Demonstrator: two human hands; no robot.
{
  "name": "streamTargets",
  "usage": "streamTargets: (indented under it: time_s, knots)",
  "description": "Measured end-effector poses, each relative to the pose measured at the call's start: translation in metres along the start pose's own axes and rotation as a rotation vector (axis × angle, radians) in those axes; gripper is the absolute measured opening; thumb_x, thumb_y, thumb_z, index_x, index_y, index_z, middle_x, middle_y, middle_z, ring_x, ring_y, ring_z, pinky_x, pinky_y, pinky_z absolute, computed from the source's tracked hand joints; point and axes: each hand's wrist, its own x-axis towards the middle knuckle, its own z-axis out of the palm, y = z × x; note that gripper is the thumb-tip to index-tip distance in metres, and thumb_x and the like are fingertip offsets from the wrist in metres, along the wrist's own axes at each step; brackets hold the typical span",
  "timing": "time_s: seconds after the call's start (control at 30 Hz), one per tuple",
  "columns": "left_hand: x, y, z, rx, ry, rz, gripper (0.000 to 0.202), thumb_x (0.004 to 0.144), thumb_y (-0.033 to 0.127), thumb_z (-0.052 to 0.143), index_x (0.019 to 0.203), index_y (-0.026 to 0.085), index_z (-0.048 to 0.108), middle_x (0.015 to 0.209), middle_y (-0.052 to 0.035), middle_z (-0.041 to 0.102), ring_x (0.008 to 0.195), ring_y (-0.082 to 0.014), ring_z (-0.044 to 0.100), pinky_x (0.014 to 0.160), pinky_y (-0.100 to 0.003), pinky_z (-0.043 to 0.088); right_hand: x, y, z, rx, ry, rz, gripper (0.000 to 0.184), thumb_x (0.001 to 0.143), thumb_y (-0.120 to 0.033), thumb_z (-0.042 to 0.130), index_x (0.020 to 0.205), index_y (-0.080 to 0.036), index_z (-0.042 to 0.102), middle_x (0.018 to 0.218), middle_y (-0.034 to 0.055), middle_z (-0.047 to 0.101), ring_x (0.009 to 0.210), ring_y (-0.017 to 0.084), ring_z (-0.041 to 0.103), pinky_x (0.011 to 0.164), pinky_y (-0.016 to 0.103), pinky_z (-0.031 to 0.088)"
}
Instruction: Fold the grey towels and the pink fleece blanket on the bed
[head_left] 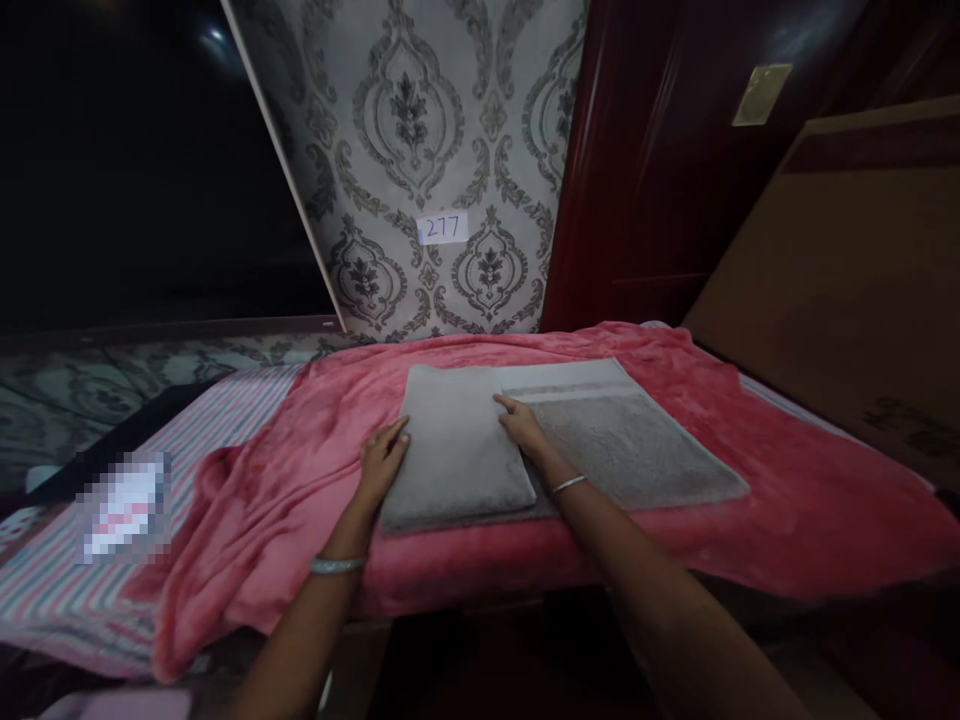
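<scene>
A grey towel (pixel 622 440) with a pale band lies on a pink blanket (pixel 300 500). Its left part is folded over, and the lighter underside (pixel 457 430) faces up. At the left fold, my left hand (pixel 382 455) rests with fingers stretched out against the edge. My right hand (pixel 521 425) touches the free edge of the folded-over part, its index finger extended and the other fingers partly bent. Neither hand appears to grasp the cloth. A bracelet shows on each wrist.
The blanket covers a striped sheet (pixel 225 420), where a blurred pale item (pixel 124 508) lies at left. A large dark screen (pixel 150 170) stands behind on the left. At right leans a big cardboard box (pixel 847 280). A paper reading 277 (pixel 442 228) hangs on the patterned wall.
</scene>
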Motion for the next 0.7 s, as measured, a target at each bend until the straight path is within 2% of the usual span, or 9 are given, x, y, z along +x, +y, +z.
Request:
streamTargets:
  time_s: [0.13,0.3,0.4,0.57,0.7]
  knots:
    - [-0.001,-0.003,-0.001,-0.049,0.008,-0.017,0.049,0.093,0.039,0.048,0.137,0.025,0.064,0.138,-0.0081,0.066,0.129,-0.0268,0.057,0.116,-0.052,0.037,0.011,-0.002,-0.019,-0.002,0.033,-0.021,0.067,0.066,-0.006,0.051,0.129,-0.019,0.070,0.134,0.0030,0.069,0.130,0.018,0.060,0.117,0.037,0.040]
    - [-0.005,0.009,0.005,0.119,-0.051,0.054,0.049,0.092,0.039,0.051,0.139,0.028,0.063,0.142,-0.0067,0.064,0.136,-0.0304,0.051,0.116,-0.056,0.033,0.006,0.008,-0.043,-0.051,0.064,0.007,0.063,0.065,-0.007,0.051,0.121,-0.019,0.074,0.127,0.0031,0.073,0.127,0.021,0.063,0.118,0.041,0.039]
    - [-0.007,0.015,0.006,0.205,-0.086,0.084,0.047,0.092,0.037,0.052,0.137,0.030,0.064,0.141,-0.0063,0.064,0.136,-0.0308,0.050,0.116,-0.056,0.032,-0.002,0.013,-0.046,-0.066,0.048,0.005,0.061,0.066,-0.008,0.052,0.121,-0.021,0.075,0.126,0.0027,0.074,0.126,0.020,0.064,0.118,0.040,0.039]
    - [-0.006,0.017,0.005,0.227,-0.097,0.085,0.050,0.090,0.033,0.050,0.137,0.026,0.064,0.138,-0.0079,0.066,0.132,-0.0296,0.054,0.113,-0.054,0.036,-0.006,0.009,-0.046,-0.069,0.033,0.002,0.061,0.070,-0.008,0.051,0.127,-0.017,0.071,0.134,0.0049,0.069,0.131,0.019,0.060,0.120,0.038,0.035]
    - [-0.005,0.018,0.004,0.223,-0.093,0.083,0.050,0.089,0.037,0.052,0.135,0.024,0.065,0.134,-0.0097,0.068,0.129,-0.0306,0.056,0.112,-0.053,0.037,-0.016,0.006,-0.050,-0.061,0.016,0.009,0.058,0.077,-0.014,0.058,0.134,-0.017,0.066,0.140,0.0071,0.065,0.132,0.021,0.059,0.118,0.040,0.038]
